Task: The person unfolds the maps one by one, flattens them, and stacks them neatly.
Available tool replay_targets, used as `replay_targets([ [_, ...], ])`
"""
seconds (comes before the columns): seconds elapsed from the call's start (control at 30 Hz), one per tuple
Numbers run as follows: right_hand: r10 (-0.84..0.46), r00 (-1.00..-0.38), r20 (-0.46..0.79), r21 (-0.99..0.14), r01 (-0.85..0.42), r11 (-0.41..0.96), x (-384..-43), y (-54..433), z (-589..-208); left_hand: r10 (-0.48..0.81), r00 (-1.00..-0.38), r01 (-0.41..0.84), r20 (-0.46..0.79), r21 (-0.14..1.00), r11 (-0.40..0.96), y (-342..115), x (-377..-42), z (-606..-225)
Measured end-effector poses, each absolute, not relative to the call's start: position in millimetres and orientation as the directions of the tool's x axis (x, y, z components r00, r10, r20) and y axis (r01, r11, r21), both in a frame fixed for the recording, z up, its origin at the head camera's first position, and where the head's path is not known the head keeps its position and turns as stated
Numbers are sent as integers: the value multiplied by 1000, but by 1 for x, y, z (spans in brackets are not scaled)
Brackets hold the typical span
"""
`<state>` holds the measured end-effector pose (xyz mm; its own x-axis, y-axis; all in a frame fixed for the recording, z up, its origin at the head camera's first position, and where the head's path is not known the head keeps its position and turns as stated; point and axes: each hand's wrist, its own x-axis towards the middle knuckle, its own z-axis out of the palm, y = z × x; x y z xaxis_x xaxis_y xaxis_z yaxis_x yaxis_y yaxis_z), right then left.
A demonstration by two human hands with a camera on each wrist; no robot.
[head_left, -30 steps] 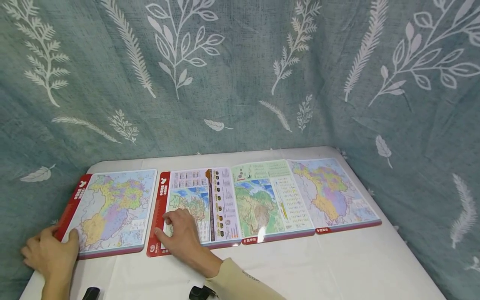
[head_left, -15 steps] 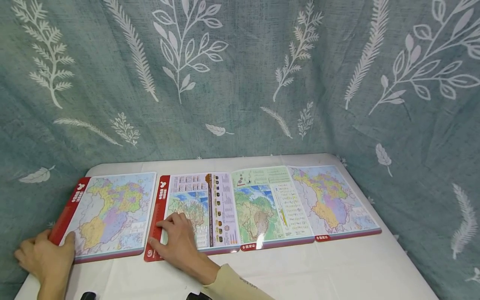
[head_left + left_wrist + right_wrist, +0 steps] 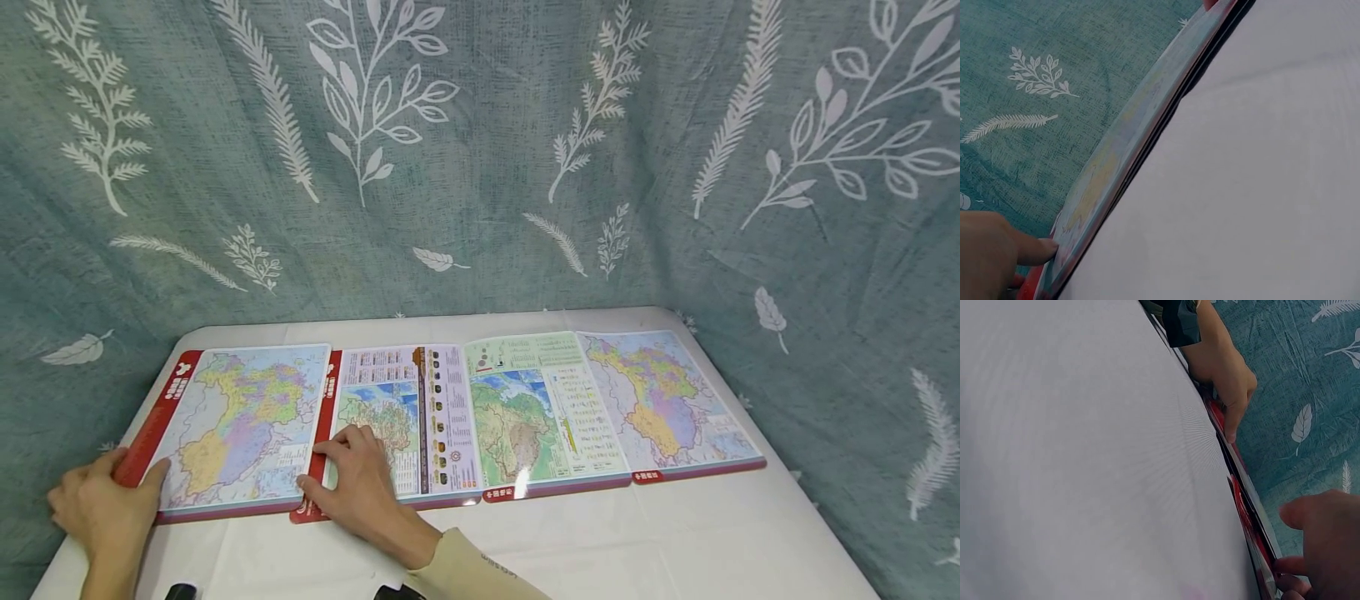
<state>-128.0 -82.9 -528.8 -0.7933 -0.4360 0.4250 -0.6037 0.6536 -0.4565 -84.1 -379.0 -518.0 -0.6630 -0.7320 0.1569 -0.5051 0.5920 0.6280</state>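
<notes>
Several laminated maps lie in a row on the white table. With the thumb on top and the fingers round its red left edge, my left hand point(image 3: 108, 504) grips the leftmost map point(image 3: 240, 433). That map's right side overlaps the red strip of the second map point(image 3: 450, 417). My right hand point(image 3: 360, 475) rests on the second map, its thumb and index fingertip at the leftmost map's right edge. In the left wrist view the left thumb point(image 3: 1038, 250) presses on the map's surface. The right wrist view shows the right hand point(image 3: 1329, 537) beside the map edges; its fingertips are partly hidden.
Right of the second map lie a green relief map point(image 3: 517, 417) and a coloured political map point(image 3: 663, 400). The white table point(image 3: 637, 542) ends at a teal leaf-patterned curtain point(image 3: 480, 150) behind and at both sides. Dark objects point(image 3: 180, 592) show at the bottom edge.
The leftmost map has slid right in the last half second, covering the gap and part of the second map's red strip. My left hand moved right with it; the right hand stayed put.
</notes>
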Motion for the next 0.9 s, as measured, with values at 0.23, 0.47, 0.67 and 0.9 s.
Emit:
replay_targets([
  [0.23,-395,-792,466,-497,-603,624,-130,-83,-529,-729,-664,-486,166,644,590,-375,-84,-516],
  [0.47,-349,-804,482,-579,-591,562,-131,-82,-530,-738,-649,-468,186,668,579,-373,-83,-518],
  [0.67,-334,-800,498,-596,-596,539,-132,-81,-531,-743,-651,-480,153,676,560,-372,-84,-518],
  [0.9,-333,-792,511,-590,-605,534,-132,-81,-530,-727,-659,-451,192,672,587,-373,-84,-516],
])
